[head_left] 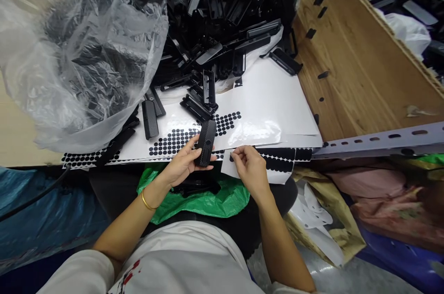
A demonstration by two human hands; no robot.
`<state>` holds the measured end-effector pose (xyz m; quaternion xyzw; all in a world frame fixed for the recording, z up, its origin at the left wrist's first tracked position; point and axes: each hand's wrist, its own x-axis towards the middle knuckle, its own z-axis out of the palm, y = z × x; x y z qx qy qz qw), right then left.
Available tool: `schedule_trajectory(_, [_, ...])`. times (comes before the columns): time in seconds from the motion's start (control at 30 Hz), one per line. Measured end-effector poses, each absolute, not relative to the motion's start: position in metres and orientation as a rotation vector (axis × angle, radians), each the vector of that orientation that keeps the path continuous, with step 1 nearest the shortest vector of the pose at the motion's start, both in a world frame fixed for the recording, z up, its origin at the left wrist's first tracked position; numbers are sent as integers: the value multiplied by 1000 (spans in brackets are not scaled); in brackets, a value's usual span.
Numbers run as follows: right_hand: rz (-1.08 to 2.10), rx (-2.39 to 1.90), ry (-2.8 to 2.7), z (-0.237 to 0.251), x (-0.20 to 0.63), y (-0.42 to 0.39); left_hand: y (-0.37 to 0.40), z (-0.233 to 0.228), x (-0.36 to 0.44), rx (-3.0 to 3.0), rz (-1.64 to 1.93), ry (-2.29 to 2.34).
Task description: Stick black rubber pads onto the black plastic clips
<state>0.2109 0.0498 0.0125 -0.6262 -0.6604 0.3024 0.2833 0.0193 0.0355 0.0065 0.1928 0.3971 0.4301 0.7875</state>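
Note:
My left hand (187,161) is closed around a black plastic cover (206,142) with a woven-looking texture and a round mark on its face. To its right, my right hand (250,164) pinches a small black round sticker (232,157) between thumb and finger, over a white backing sheet (227,168). Under and around the hands lie sheets of black round stickers (173,141), partly used. Two more textured covers (150,120) lie to the left of my hands, and a few others (197,108) rest just beyond them.
A big pile of black plastic parts (225,12) fills the back. Clear plastic bagging (114,44) bulges at the left. A wooden board wall (354,53) closes the right side. A green sack (208,206) is on my lap, and a paper bag (347,234) stands lower right.

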Motion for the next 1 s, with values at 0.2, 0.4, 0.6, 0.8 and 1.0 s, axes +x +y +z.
schedule_trajectory(0.2, [1643, -1343, -1113, 22, 184, 45, 34, 5, 20, 402, 910, 839])
schedule_trajectory(0.4, [1753, -1286, -887, 18, 167, 45, 33, 6, 20, 395, 907, 842])
schedule_trajectory(0.6, [1673, -1300, -961, 14, 161, 43, 32, 8, 20, 382, 918, 880])
schedule_trajectory(0.8, [1625, -1352, -1006, 8, 159, 42, 31, 10, 21, 365, 917, 900])
schedule_trajectory(1.0, [1692, -1333, -956, 9, 159, 44, 31, 7, 19, 387, 921, 894])
